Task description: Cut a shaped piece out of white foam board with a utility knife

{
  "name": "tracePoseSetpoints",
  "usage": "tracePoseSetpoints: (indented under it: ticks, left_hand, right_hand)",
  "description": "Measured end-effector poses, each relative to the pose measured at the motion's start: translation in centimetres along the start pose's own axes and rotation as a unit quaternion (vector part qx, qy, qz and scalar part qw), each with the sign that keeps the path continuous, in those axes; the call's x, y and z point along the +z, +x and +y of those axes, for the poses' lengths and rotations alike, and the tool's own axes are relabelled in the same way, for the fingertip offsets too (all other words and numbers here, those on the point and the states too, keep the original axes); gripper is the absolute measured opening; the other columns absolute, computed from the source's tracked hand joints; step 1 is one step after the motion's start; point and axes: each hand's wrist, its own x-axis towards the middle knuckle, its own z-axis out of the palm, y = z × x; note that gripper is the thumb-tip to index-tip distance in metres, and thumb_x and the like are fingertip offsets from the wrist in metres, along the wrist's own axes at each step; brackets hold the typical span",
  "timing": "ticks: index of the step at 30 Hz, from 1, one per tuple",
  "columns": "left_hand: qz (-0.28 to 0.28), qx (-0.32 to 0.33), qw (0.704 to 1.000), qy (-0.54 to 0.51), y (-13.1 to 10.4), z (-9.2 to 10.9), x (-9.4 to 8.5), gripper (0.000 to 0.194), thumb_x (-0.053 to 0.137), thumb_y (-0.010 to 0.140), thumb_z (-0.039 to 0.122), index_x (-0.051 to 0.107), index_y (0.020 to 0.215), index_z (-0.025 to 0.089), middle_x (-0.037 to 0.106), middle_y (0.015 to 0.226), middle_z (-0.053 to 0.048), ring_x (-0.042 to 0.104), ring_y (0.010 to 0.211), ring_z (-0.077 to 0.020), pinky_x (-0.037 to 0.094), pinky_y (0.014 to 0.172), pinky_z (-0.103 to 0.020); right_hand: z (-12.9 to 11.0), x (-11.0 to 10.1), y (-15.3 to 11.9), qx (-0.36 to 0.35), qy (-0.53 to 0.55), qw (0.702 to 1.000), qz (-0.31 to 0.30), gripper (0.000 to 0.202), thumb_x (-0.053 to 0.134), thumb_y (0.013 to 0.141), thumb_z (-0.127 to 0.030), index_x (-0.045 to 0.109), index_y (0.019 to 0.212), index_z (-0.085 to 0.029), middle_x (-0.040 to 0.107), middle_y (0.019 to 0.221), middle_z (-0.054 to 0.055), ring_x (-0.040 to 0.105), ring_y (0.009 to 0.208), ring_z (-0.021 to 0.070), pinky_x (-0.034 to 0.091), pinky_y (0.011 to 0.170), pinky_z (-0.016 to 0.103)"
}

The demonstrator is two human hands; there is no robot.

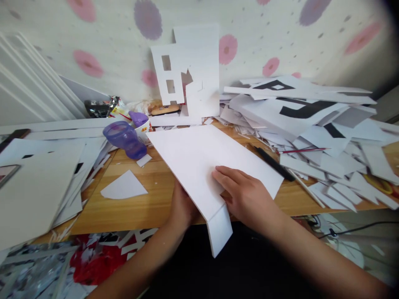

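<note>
A large white foam board [199, 158] is held at a tilt above the front of the wooden table. A narrow strip [220, 230] at its near corner bends downward along a crease. My left hand [183, 203] supports the board from beneath at its left edge, its fingers hidden under it. On top lies my right hand [246, 193], its fingers bent together against the surface beside a small gap next to the strip. The right thumb is mostly out of sight.
White offcuts with black shapes [299, 112] are heaped at right, near a black pen-like stick [274, 163] and a red pencil [304, 150]. A purple cup [124, 137] stands left, beside stacked boards [34, 178]. A cut-out board [199, 62] leans on the wall.
</note>
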Motion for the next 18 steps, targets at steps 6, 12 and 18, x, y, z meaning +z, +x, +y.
tracePoseSetpoints:
  ticks: [6,12,18]
  left_hand:
    - [-0.027,0.045,0.998,0.045,-0.3,0.3,-0.2,0.058,0.081,0.064,0.034,0.059,0.115,0.021,0.07,0.116,-0.008,0.065,0.105,-0.0286,0.052,0.091,-0.043]
    - [-0.059,-0.009,0.998,0.03,-0.9,0.7,0.2,0.033,0.079,0.065,0.036,0.071,0.092,0.019,0.076,0.095,-0.005,0.069,0.09,-0.0274,0.055,0.082,-0.041]
    - [-0.096,-0.06,0.993,0.031,-1.9,1.2,0.2,0.029,0.081,0.063,0.04,0.075,0.083,0.02,0.077,0.095,-0.008,0.069,0.094,-0.0327,0.053,0.089,-0.047]
  right_hand:
    - [4.5,-2.9,-4.4,-0.041,0.014,0.995,-0.092,0.076,0.071,0.081,-0.045,0.038,0.146,-0.026,0.047,0.148,0.009,0.046,0.133,0.03,0.045,0.106,0.05]
    - [7.9,-1.0,-7.7,-0.025,-0.013,0.999,-0.043,0.061,0.054,0.092,-0.014,0.036,0.148,-0.029,0.048,0.148,0.006,0.044,0.137,0.0244,0.045,0.108,0.05]
    - [7.4,0.4,-6.6,-0.041,0.06,0.995,0.064,0.069,0.046,0.086,0.003,0.038,0.148,-0.028,0.054,0.142,0.006,0.049,0.133,0.0217,0.051,0.104,0.045]
